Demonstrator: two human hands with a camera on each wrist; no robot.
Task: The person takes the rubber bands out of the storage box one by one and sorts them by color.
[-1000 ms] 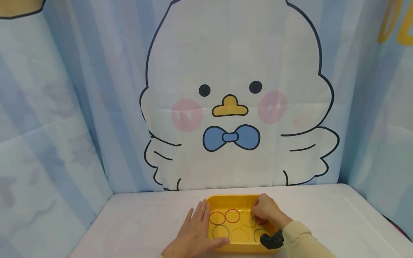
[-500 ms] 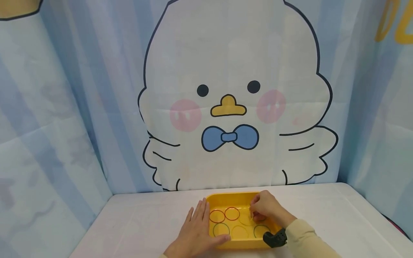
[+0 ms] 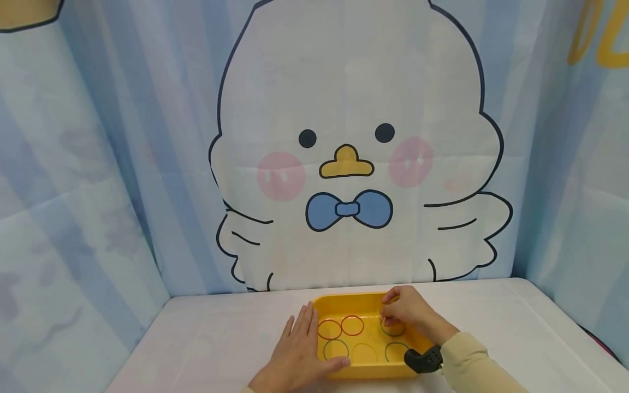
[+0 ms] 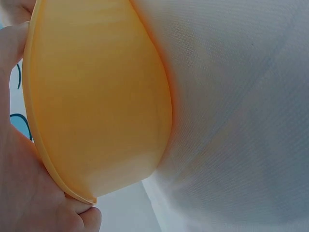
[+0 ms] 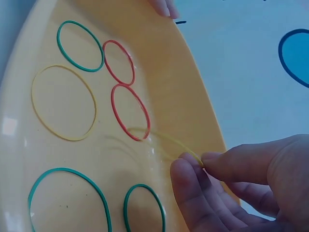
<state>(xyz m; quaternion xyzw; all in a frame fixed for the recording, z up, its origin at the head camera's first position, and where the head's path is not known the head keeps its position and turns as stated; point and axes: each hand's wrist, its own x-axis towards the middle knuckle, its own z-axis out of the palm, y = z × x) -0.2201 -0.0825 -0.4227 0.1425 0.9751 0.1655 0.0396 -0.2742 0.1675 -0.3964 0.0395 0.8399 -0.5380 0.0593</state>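
Note:
My right hand is over the right side of a yellow tray. Thumb and forefinger pinch a thin yellow rubber band, which hangs out above the tray floor in the right wrist view. Lying flat in that view are two red rubber bands, another yellow rubber band and several green rubber bands. My left hand rests along the tray's left edge with fingers extended, its thumb over the front rim. The left wrist view shows the tray's outer wall beside that hand.
The tray stands on a white-covered table. Behind it hangs a fabric backdrop with a cartoon bird, and similar cloth closes both sides. A black device sits on the right wrist.
The right hand has lifted the yellow rubber band off the tray floor, moving slightly up and back. A green band beneath it now shows more fully. The left hand stays on the tray.

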